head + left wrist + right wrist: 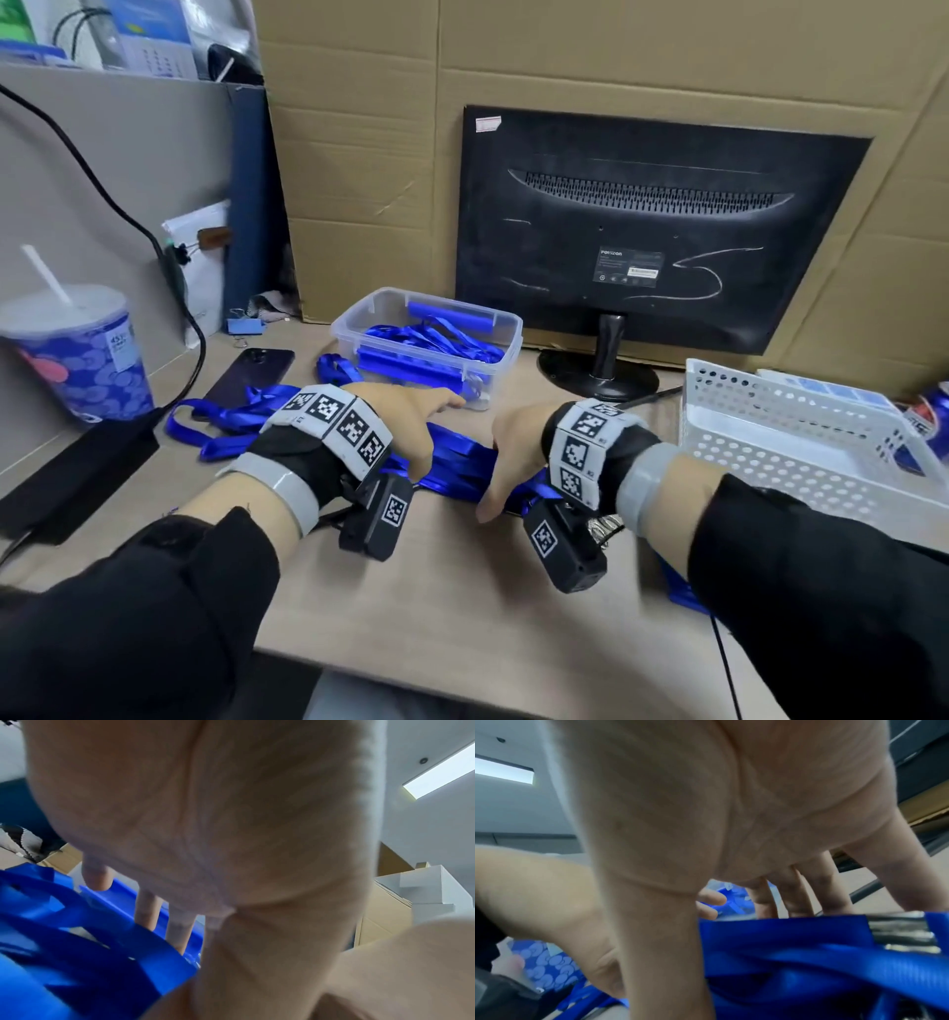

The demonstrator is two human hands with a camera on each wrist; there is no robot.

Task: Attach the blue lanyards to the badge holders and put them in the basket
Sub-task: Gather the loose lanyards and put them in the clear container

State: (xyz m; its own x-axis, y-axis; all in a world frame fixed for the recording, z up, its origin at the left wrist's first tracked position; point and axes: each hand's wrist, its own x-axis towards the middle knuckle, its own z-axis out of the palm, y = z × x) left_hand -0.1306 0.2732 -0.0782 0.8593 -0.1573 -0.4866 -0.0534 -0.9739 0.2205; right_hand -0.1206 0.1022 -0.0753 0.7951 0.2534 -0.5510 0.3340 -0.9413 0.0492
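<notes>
A loose heap of blue lanyards (462, 465) lies on the desk in front of me. My left hand (411, 426) hovers over its left part with straight fingers reaching toward a clear plastic tub (500, 329) that holds blue badge holders and more lanyards. In the left wrist view the left hand (164, 923) has its fingers (146, 910) hanging straight down to the blue straps (77, 953). My right hand (513, 452) rests on the heap, thumb down. The right wrist view shows the right hand (731, 912) with spread fingers (795, 894) behind a blue strap (795, 939) with metal clips (900, 933). A white perforated basket (801, 452) stands at right.
A black monitor (657, 231) stands at the back against a cardboard wall. At left are a lidded drink cup with a straw (77, 354), a dark phone (251, 375), a black power brick (77, 473) with its cable, and a blue binder clip (244, 326).
</notes>
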